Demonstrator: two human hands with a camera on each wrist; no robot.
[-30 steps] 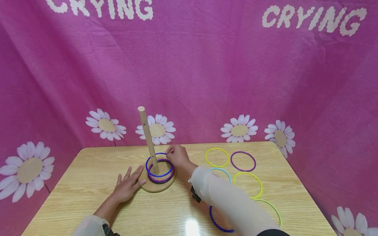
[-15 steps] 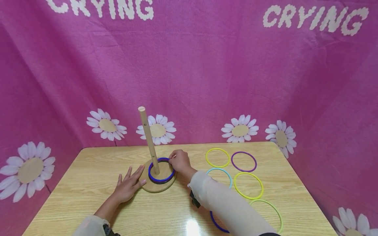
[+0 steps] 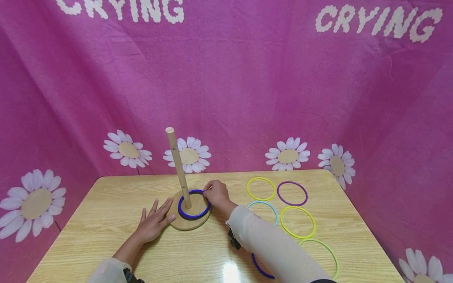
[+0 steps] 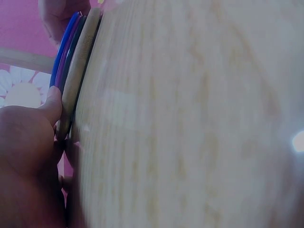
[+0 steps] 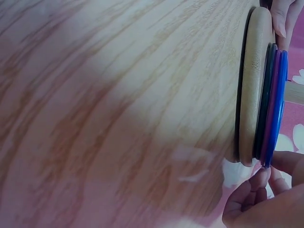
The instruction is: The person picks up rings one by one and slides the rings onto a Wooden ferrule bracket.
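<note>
A wooden peg (image 3: 178,169) rises, slightly tilted in the head view, from a round wooden base (image 3: 182,225). Round its foot lies a stack of thin rings: a blue ring (image 5: 280,111) on top, a purple ring (image 5: 272,102) below it and dark ones (image 5: 262,109) lowest. With thumb and fingertips my right hand (image 3: 217,195) pinches the blue ring at the right side of the stack. My left hand (image 3: 153,224) rests with spread, straight fingers against the base's left edge, its thumb on the base top.
On the table's right lie two yellow rings (image 3: 261,199) (image 3: 313,222), a purple ring (image 3: 292,205), a light blue ring (image 3: 274,210) and a green ring (image 3: 334,255). A dark blue ring (image 3: 260,270) is partly under my right sleeve. Pink cloth (image 3: 226,98) hangs behind.
My right hand has lowered the blue ring from a tilted position above the stack until it lies flat on the purple one. The left hand has stayed in place.
</note>
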